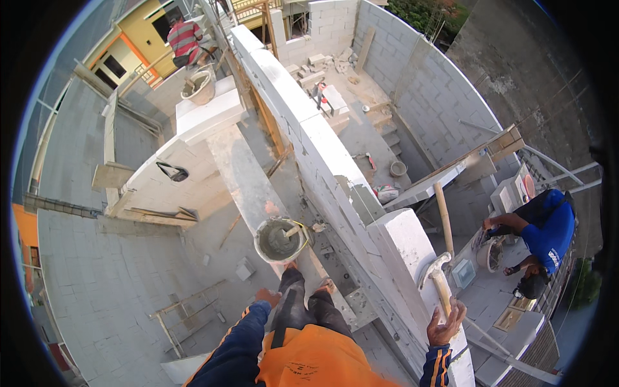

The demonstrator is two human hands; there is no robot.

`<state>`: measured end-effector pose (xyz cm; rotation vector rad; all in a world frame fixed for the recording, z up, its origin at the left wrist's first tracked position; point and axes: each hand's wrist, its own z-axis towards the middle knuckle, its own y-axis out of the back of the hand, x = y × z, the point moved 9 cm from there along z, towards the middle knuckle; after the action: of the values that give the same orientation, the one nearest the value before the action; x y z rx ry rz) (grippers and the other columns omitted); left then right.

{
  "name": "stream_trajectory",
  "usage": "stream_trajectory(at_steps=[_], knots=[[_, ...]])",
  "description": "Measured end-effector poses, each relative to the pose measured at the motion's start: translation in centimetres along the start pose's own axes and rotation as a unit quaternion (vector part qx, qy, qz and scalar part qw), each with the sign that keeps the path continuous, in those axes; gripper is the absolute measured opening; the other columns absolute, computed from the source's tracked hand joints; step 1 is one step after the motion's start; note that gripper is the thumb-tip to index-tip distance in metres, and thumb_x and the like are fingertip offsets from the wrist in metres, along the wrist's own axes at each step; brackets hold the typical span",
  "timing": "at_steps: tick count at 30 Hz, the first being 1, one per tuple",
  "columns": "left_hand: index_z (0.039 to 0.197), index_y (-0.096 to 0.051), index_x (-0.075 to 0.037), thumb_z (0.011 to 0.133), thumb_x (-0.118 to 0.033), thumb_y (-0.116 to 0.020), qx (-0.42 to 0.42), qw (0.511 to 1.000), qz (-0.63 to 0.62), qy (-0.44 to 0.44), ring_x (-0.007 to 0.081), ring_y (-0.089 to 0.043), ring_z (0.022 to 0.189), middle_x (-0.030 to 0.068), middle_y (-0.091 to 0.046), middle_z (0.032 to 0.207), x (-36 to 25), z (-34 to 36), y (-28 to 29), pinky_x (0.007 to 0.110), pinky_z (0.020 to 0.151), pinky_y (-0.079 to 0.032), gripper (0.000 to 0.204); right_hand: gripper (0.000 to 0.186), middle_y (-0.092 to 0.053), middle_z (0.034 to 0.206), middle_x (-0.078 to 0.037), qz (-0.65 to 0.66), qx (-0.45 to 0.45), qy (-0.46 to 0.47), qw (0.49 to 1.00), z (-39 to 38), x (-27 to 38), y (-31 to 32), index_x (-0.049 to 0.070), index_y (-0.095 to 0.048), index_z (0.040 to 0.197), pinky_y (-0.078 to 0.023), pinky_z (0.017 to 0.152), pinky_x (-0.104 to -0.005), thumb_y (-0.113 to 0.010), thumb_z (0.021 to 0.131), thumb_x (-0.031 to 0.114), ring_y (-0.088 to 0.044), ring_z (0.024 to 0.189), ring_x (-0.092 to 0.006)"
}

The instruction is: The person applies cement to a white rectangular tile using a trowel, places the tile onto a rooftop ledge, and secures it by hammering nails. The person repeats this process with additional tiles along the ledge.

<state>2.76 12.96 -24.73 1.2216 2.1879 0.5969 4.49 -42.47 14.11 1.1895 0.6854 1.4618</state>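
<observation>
My right hand (445, 326) grips the wooden handle of a claw hammer (437, 276), whose metal head rests against a large white block (406, 242) on top of the long white block wall (309, 122). My left hand (265, 297) hangs beside my knee, holding nothing, fingers loosely curled. Just ahead of my knees, a bucket of grey mortar (280, 240) with a trowel in it sits on the narrow plank (242, 174) I am perched on.
A person in blue (545, 235) bends over below at the right by pale blocks and a bamboo pole (442, 216). Another person in a striped shirt (185, 39) works far off beside a second bucket (198, 87). Rubble and blocks lie on the floor below.
</observation>
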Motion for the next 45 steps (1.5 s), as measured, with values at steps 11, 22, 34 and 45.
stream_trajectory(at_steps=[11,22,34,45], knots=[[0.119,-0.062,0.010,0.069,-0.054,-0.083,-0.081,0.868,-0.425,0.243,0.0347,-0.063,0.116,0.0258,-0.066,0.120,11.9,15.8,-11.9,0.040,0.098,-0.049,0.084,0.024,-0.065,0.095,-0.018,0.170,0.451,-0.111,0.869,-11.9,11.2,-27.4,-0.002,-0.065,0.106,-0.054,0.072,-0.0398,-0.069,0.086,0.011,-0.067,0.083,-0.0352],[0.129,-0.053,-0.008,0.076,-0.026,-0.084,-0.035,0.476,-0.815,0.329,0.0294,-0.059,0.112,0.0072,-0.060,0.124,8.3,31.6,-26.8,0.047,0.092,-0.051,0.064,0.044,-0.061,0.115,-0.016,0.126,0.402,0.382,0.823,-8.6,29.4,-76.7,0.000,-0.061,0.122,-0.041,0.099,-0.0452,-0.069,0.081,0.015,-0.053,0.115,-0.0338],[0.099,-0.061,0.006,0.060,-0.021,-0.077,-0.266,0.848,-0.391,0.239,0.0404,-0.067,0.081,0.0241,-0.067,0.088,12.5,26.9,-4.4,0.047,0.076,-0.053,0.050,0.048,-0.067,0.106,-0.023,-0.068,0.648,0.260,0.712,-11.1,31.3,-81.2,-0.008,-0.059,0.113,-0.054,0.087,-0.0430,-0.069,0.073,0.017,-0.064,0.108,-0.0363],[0.065,-0.049,0.000,0.063,-0.004,-0.069,-0.361,0.894,-0.251,-0.089,0.0402,-0.062,0.086,0.0218,-0.062,0.090,-0.3,1.0,27.4,0.046,0.074,-0.049,0.021,0.040,-0.066,0.100,-0.022,-0.051,0.593,0.219,0.773,-0.2,35.6,-43.8,-0.002,-0.055,0.115,-0.056,0.068,-0.0473,-0.066,0.080,0.015,-0.070,0.082,-0.0386]])
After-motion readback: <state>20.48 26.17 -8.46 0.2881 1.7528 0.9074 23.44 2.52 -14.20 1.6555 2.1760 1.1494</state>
